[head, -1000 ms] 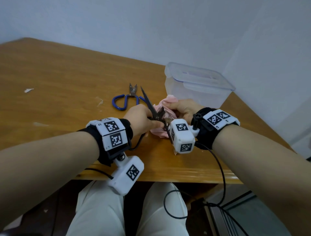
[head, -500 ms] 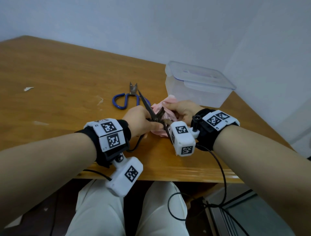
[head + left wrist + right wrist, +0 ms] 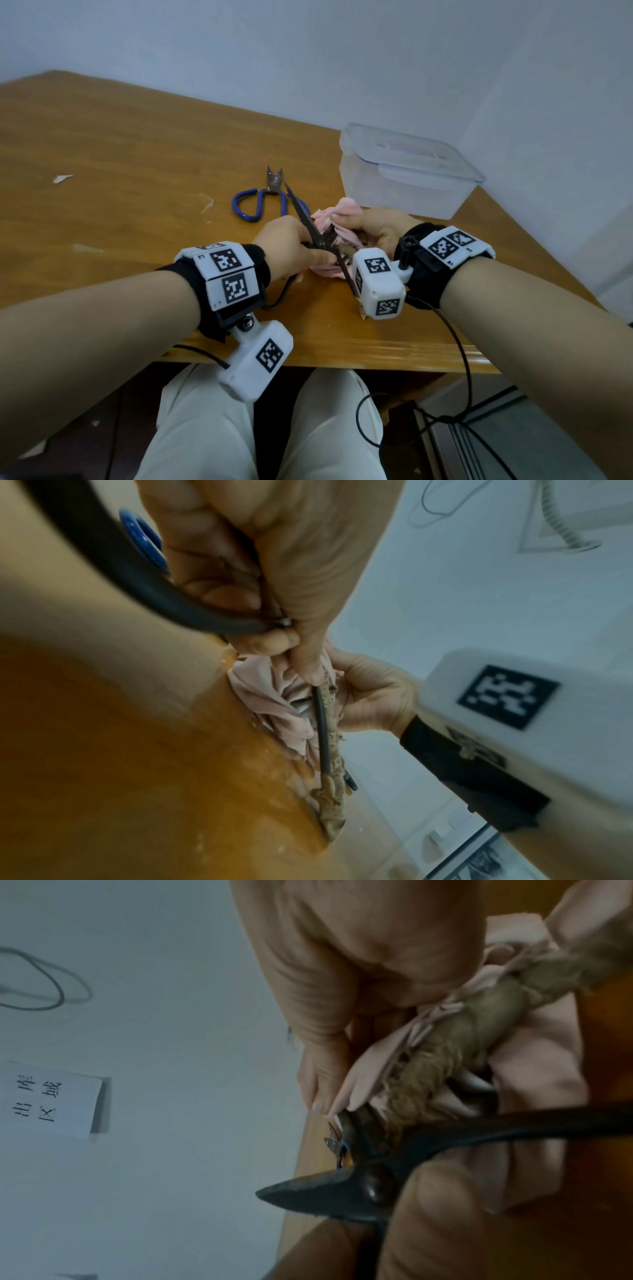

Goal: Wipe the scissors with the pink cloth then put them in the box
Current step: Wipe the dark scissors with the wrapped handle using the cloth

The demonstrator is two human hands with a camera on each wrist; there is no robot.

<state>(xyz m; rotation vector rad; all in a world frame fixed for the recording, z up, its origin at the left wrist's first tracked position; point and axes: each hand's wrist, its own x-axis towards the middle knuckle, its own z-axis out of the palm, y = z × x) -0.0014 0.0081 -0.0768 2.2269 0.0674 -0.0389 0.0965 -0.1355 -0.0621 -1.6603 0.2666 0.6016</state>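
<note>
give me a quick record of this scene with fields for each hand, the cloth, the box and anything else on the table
left hand: grips the black scissors, blades open
right hand: holds the pink cloth against the scissors
box: clear plastic, lid on, behind the hands
blue-handled scissors: lying on the wooden table
task stage: wiping, nothing boxed yet

**Materials and finishes**

The black scissors (image 3: 310, 222) are dark, dull metal. The pink cloth (image 3: 337, 219) is soft, creased fabric (one handle wears rough tan wrapping). The table (image 3: 137, 164) is glossy wood; the box (image 3: 404, 178) translucent plastic.
</note>
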